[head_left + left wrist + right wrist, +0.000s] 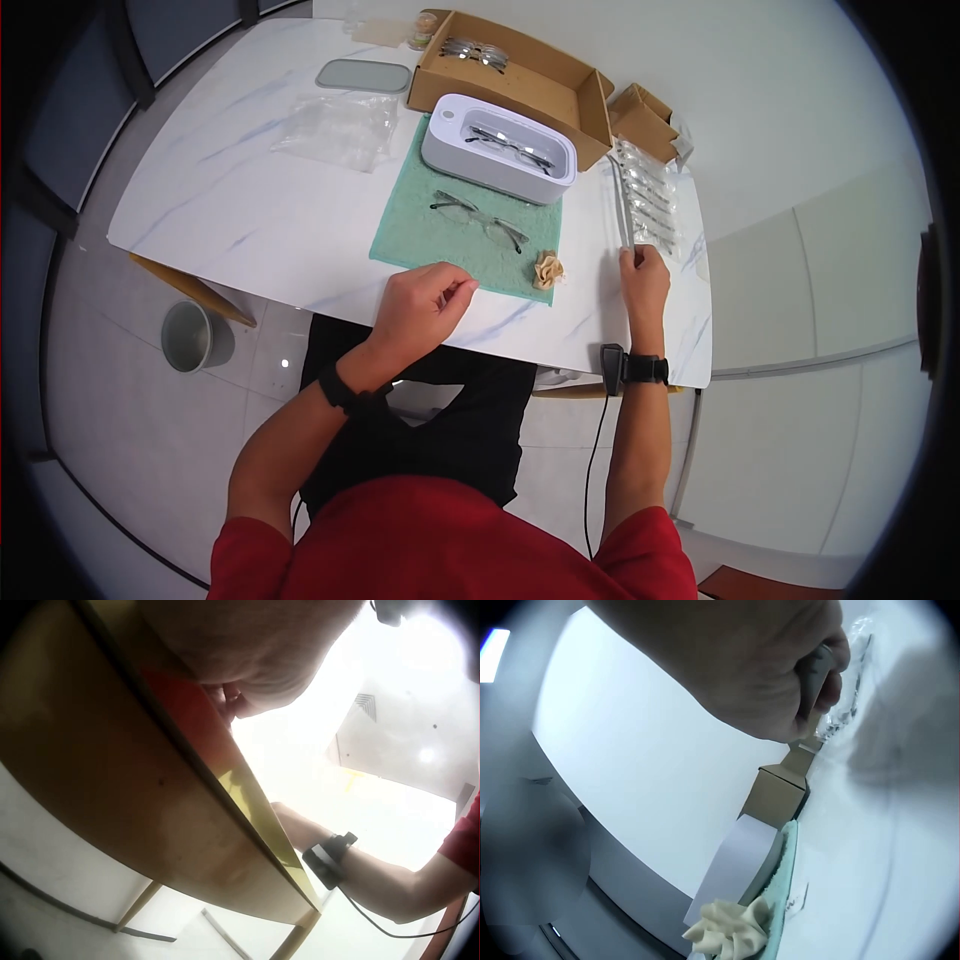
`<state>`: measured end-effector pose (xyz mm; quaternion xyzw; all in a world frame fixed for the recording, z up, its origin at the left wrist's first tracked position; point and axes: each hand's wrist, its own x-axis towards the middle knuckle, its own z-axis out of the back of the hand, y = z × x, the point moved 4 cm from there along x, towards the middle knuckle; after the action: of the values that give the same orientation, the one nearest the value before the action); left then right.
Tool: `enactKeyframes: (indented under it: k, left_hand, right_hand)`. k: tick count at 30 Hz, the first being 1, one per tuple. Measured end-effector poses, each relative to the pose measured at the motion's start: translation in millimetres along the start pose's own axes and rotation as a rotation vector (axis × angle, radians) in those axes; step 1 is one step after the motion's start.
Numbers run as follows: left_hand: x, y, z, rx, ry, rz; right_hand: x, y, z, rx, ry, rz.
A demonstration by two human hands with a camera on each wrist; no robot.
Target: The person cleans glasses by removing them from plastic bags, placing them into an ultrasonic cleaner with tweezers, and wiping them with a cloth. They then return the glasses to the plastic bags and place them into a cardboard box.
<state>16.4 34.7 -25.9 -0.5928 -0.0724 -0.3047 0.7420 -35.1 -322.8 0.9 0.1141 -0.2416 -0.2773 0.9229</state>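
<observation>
My right hand is at the right side of the table and grips one end of a long, slim grey tool; its exact kind I cannot tell. In the right wrist view the fingers curl round its grey, marked end. My left hand rests near the front table edge, fingers loosely curled, with nothing visible in it. Ahead of it, eyeglasses lie on a green towel. Behind them, a white cleaner tub holds another pair of glasses.
A crumpled beige cloth sits at the towel's right corner. Bagged glasses lie at the right. An open cardboard box and a smaller box stand behind. A grey lid and clear bags are at the back left.
</observation>
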Motion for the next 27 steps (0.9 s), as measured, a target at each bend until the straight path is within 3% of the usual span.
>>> enactKeyframes:
  k: [9,12,14,15,20,23,27]
  left_hand:
    - [2.7,5.9,0.2,-0.051,0.019,0.064]
    - [18.3,-8.1,18.2,0.021,0.034,0.061]
    - [40.9,-15.7,29.1,0.147,0.026,-0.03]
    - [52.8,-11.8,30.9,0.225,0.064,-0.049]
    - [92.4,25.3,33.8,0.501,0.249,-0.039]
    - [99.3,33.7,27.3,0.505,0.424,-0.036]
    - [109.6,44.5,27.9,0.493,0.551,0.075]
  right_hand:
    - [-16.8,7.6,-12.2,-0.16,-0.033,0.114]
    - [-44.8,66.1,37.2,0.234,-0.104,0.244]
    - [-69.5,96.3,34.8,0.36,0.102,0.379]
    - [-80.7,110.1,30.1,0.377,0.178,0.388]
    - [-84.6,116.4,-2.4,0.384,0.09,0.395]
    - [-93.6,120.1,-15.1,0.391,0.014,0.49]
    - [-100.4,112.4,-19.8,0.504,-0.03,0.396]
